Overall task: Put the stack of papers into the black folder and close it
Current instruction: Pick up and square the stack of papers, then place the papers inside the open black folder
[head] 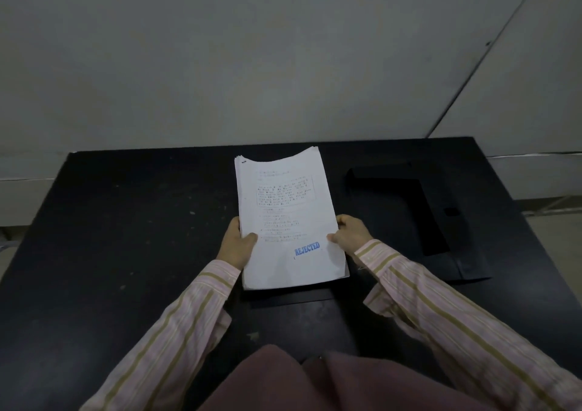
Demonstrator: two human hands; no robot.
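Stack of papers (288,221), mid-frame over the open black folder (419,209) on the counter (126,221), gripped at both long edges by left hand (236,244) and right hand (349,234); far end droops: light, floppy, sheets likely slide—support underneath.

- The bare left hand (236,243) emerges from a long, loose shirt sleeve of light pink woven cloth (163,341), marked lengthwise with thin white lines and broader olive-tan stripes.
- Its buttoned cuff (217,277) carries an olive-tan band running across the wrist.
- The bare right hand (349,234) wears the matching pink striped sleeve (466,332), with the same banded cuff (374,253) and a few loose threads at its edge.
- Dark maroon cloth (299,382), smooth and plain, covers the lap at the bottom of the view.
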